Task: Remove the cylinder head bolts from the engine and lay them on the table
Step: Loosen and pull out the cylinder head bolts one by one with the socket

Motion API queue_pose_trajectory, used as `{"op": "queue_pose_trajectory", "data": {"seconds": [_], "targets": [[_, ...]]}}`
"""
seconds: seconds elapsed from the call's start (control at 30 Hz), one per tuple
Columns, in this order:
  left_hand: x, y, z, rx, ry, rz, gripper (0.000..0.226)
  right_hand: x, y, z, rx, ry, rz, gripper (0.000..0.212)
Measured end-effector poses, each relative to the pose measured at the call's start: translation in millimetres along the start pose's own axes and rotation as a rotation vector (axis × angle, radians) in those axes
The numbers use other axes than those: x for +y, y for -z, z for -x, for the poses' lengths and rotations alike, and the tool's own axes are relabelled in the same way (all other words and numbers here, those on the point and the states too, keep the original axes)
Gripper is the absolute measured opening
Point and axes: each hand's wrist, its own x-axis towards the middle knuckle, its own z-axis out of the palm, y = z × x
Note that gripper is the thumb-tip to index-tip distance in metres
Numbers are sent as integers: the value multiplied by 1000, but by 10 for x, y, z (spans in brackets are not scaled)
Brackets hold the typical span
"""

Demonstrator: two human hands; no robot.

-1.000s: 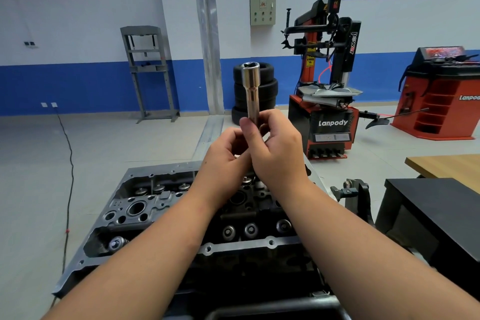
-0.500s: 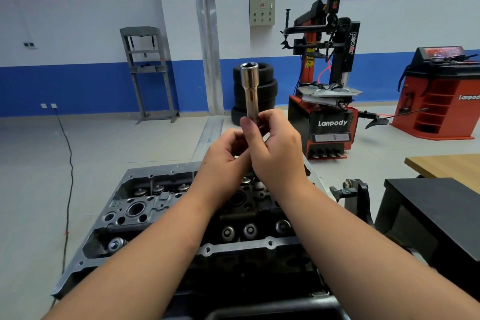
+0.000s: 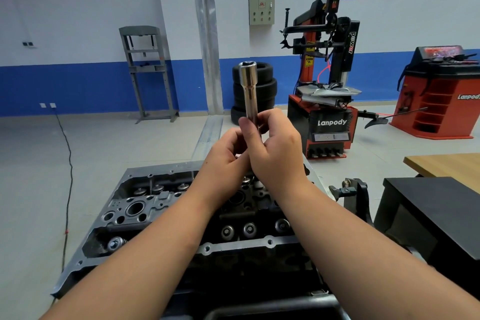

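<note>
A long chrome socket (image 3: 250,91) stands upright above the engine, its open end up. My right hand (image 3: 276,148) grips its lower part, thumb across the front. My left hand (image 3: 225,161) is curled around whatever sits just below the socket, and that part is hidden by my fingers. Under both hands lies the grey cylinder head (image 3: 145,205) with valve springs and round bores showing. I cannot make out any bolt heads clearly.
A black bench (image 3: 441,205) and a wooden table (image 3: 449,166) stand at the right. A black clamp (image 3: 355,189) sits beside the engine's right edge. Beyond are a red tyre changer (image 3: 330,101), stacked tyres (image 3: 267,86) and a grey press frame (image 3: 148,73).
Almost nothing has moved. Both hands stay wrapped at the base of the socket; the socket sits at the same height and tilt.
</note>
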Motion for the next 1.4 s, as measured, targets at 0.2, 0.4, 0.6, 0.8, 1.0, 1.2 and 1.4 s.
{"op": "queue_pose_trajectory", "data": {"seconds": [0.2,0.4,0.6,0.8,1.0,1.2,1.4], "targets": [[15,-3,24,-10,6,-33,27,14,-11,-8,-61,-53,-9,30],[2,5,-4,61,-8,-19,11,-11,-2,1,-24,-23,-76,21],[7,-3,19,-28,4,16,28,23,-12,-14,-41,-27,-16,27],[16,5,9,33,-3,-35,12,-13,-11,-11,-66,-50,-68,22],[7,0,3,46,0,15,10,26,-3,-16,-13,-28,-28,25],[29,-1,21,10,5,-36,23,8,-8,-15,-71,-69,-41,29],[18,1,-7,79,-1,-30,11,1,10,-20,-31,-27,-67,20]]}}
